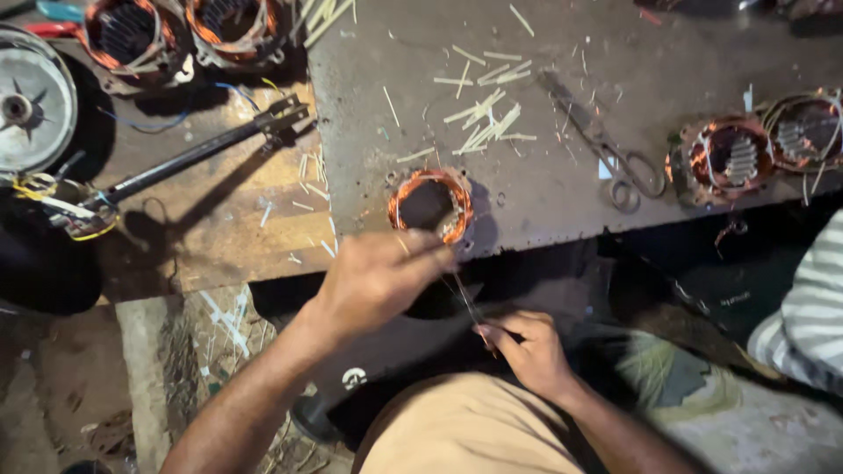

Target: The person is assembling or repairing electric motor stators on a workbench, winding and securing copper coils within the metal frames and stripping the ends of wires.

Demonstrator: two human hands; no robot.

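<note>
A small motor stator wound with copper wire (429, 204) stands near the front edge of a grey metal plate (544, 184). My left hand (378, 279) is just in front of it, fingers pinched on a thin wire strand (464, 294) that runs down to my right hand (525, 349). My right hand pinches the lower end of that strand above my lap.
Scissors (615, 162) and several pale slivers (481, 118) lie on the plate. Two more wound stators (729, 156) sit at the right edge, two others (176, 31) at top left. A black rod tool (202, 154) lies on the wooden bench. A person's striped sleeve (812, 307) is at right.
</note>
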